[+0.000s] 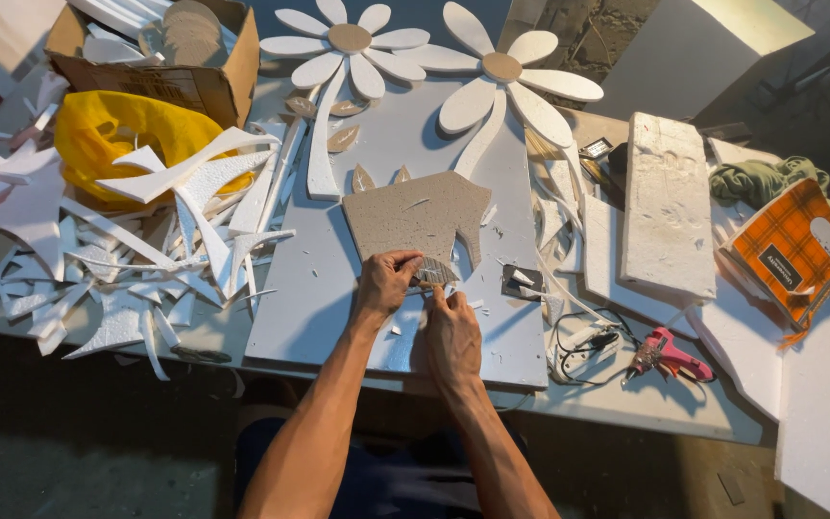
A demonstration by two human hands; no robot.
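Both hands met near the front of the grey board (pixel 309 298) that lay on the worktop (pixel 646 408). The left hand (pixel 385 282) was curled, its fingers pinching a small leaf-shaped piece of brown card (pixel 433 272). The right hand (pixel 451 332) was closed just below that piece, its fingertips against the lower edge; whether it gripped a tool could not be told. The small piece lay at the lower edge of a larger brown card sheet (pixel 418 216) with a jagged cut-out outline, which rested flat on the board.

To the right, near the worktop's front edge, sat a pink glue gun (pixel 665 356) with its cable (pixel 578 341) coiled beside it. To the left lay a heap of white foam offcuts (pixel 117 259), partly covering a yellow plastic bag (pixel 108 130). Farther right stood a thick white foam block (pixel 670 207) and an orange plaid box (pixel 792 250).

At the far side of the board lay two white foam daisies with brown centres, the left one (pixel 348 43) and the right one (pixel 501 72), with small brown leaves by their stems. A cardboard box (pixel 170 58) of scraps sat at the far left.
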